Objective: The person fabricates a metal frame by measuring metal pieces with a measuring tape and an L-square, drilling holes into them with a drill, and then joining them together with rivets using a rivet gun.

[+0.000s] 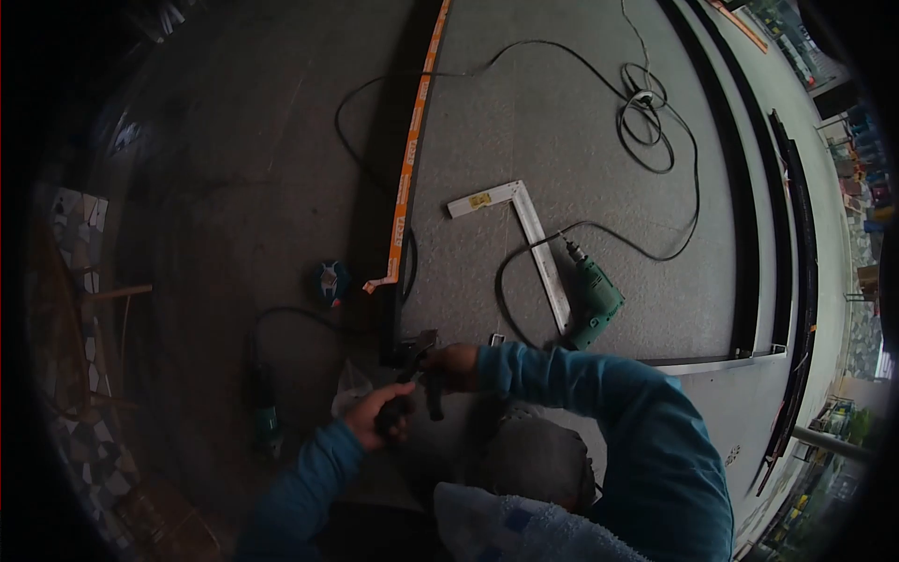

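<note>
My left hand [376, 414] is closed round the thick dark handle of a tool. The handle slants up to the right. Close beside it, my right hand [453, 363] is closed at the near end of a long dark metal bar [391, 323]. A small dark metal piece [426, 339] shows at its fingers, and another dark part hangs below them. Shadow hides what the right hand grips. An orange printed strip [408, 169] runs along the bar's top, its near end loose and curled.
Right of the bar lie a try square [541, 248] and a green power drill [592, 295] with its looping cord [693, 187]. A blue-and-black object [328, 281] and a green corded power tool [267, 426] lie left. Long dark bars [744, 187] lie at the right.
</note>
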Tool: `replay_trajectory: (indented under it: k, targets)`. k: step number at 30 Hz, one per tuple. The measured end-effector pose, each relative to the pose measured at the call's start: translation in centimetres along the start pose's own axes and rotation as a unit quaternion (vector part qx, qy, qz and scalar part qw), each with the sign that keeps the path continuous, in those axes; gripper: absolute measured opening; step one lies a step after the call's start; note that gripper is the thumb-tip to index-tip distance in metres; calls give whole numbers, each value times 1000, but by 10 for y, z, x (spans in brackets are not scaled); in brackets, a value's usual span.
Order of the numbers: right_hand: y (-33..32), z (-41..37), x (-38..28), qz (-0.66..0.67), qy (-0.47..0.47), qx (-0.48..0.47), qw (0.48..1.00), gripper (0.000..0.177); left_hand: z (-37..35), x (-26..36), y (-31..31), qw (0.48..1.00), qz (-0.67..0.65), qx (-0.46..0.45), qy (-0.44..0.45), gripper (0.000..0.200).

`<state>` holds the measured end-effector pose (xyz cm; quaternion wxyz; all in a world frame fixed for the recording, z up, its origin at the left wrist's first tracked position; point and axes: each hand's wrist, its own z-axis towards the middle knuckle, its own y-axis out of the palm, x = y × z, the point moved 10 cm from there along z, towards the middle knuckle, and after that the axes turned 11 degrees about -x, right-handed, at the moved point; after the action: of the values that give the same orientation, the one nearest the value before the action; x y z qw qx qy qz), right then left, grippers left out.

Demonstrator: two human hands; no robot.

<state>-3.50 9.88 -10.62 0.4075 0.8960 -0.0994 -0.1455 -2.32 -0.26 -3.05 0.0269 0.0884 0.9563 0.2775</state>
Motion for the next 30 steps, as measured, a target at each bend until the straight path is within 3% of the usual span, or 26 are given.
replay_trajectory:
  k: [1, 2, 3, 4, 5, 6, 7, 8, 10, 11, 13, 14, 16, 20, 21, 22, 23, 25, 26, 28, 29, 30]
  targets:
    - [-6, -9, -5, 4, 41, -62, 997, 21, 3, -1, 1, 997, -24, -77, -10, 30]
    - [-33, -10, -3, -85, 112, -140, 980, 24, -2, 3, -3, 997, -24, -72, -12, 30]
    - [-32, -15, 11, 112, 180, -291, 933, 27, -3, 0, -3, 997, -22, -72, -17, 31]
    - [-20, -29, 8, 296, 231, -415, 828, 31, -1, -4, -1, 997, -29, -66, -21, 31]
    - [9, -34, 2, 295, 232, -418, 827, 31, 5, 2, 5, 996, -36, -80, -13, 31]
    - [10, -14, 9, 176, 151, -260, 937, 35, 8, 1, 7, 994, -49, -93, -8, 32]
    - [2, -9, 2, 45, 61, -85, 993, 38, 14, 0, 2, 993, -40, -107, 7, 36]
    - [15, -8, 11, 48, 65, -88, 993, 38, 13, -7, 2, 994, -44, -104, 5, 36]
    - [20, -6, -1, 285, -60, -40, 956, 44, 14, -4, 19, 983, -108, -136, 61, 51]
    - [21, -5, 2, 281, -58, -43, 957, 44, 16, -5, 25, 983, -109, -134, 66, 51]
    - [53, -5, -6, 335, -94, -235, 907, 51, 6, -7, 78, 911, -233, -337, 51, 65]
    - [49, 2, -1, 337, -93, -237, 906, 51, 11, -12, 86, 912, -234, -334, 50, 65]
    - [47, 11, -3, 301, -141, -276, 902, 53, 2, 13, 103, 838, -292, -418, 194, 80]
    - [76, -3, -1, 341, -125, -342, 867, 50, 5, 14, 94, 851, -282, -378, 231, 82]
    - [63, -10, -5, 230, -222, -147, 936, 50, 6, 11, 90, 856, -281, -383, 204, 81]
    - [46, -30, -15, 103, -306, 58, 945, 50, 6, 9, 87, 861, -278, -387, 176, 80]
    - [47, -21, -6, 106, -305, 56, 945, 50, 6, 12, 84, 862, -279, -384, 176, 80]
    - [41, -15, -8, 133, -405, 45, 903, 51, 6, 11, 80, 873, -279, -373, 148, 72]
    - [34, -11, -12, 135, -405, 45, 903, 51, 5, 12, 78, 874, -278, -371, 147, 72]
    - [50, 26, 10, 269, -182, -114, 939, 51, 10, 5, 66, 898, -287, -311, 122, 61]
    - [46, 34, 15, 272, -182, -113, 938, 51, 9, 7, 67, 898, -287, -310, 120, 61]
    - [35, 46, 26, 324, -187, -82, 924, 43, 13, 2, 55, 931, -263, -231, 104, 58]
